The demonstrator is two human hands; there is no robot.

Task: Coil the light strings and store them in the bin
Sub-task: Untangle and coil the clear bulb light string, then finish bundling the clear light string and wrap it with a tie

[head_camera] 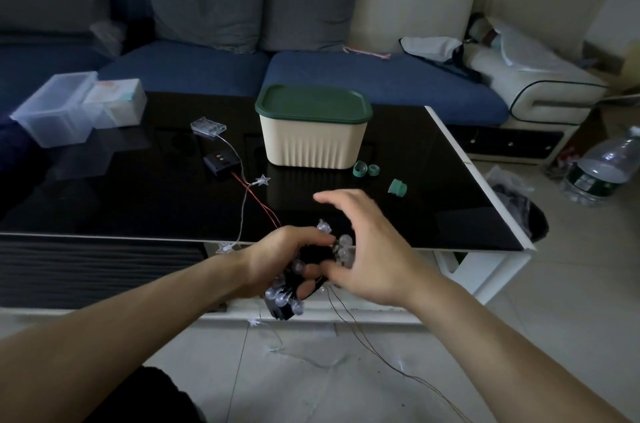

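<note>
My left hand (pixel 277 259) grips a bundle of clear round bulb lights (pixel 287 298) wound on a dark holder, just past the table's near edge. My right hand (pixel 367 249) hovers beside the bundle with fingers spread and blurred, thumb close to the bulbs; whether it pinches the thin wire trailing to the floor (pixel 377 339) I cannot tell. A second string with star lights (pixel 263 181) runs across the black table to a clear battery box (pixel 207 126) and a black battery box (pixel 221 162). The cream bin with a green lid (pixel 313 126) stands closed at the table's middle.
Green tape rolls (pixel 365 169) and a green cap (pixel 397 187) lie right of the bin. Clear plastic boxes (pixel 62 110) sit at the table's far left. A blue sofa (pixel 346 76) is behind; a water bottle (pixel 602 169) stands on the floor at right.
</note>
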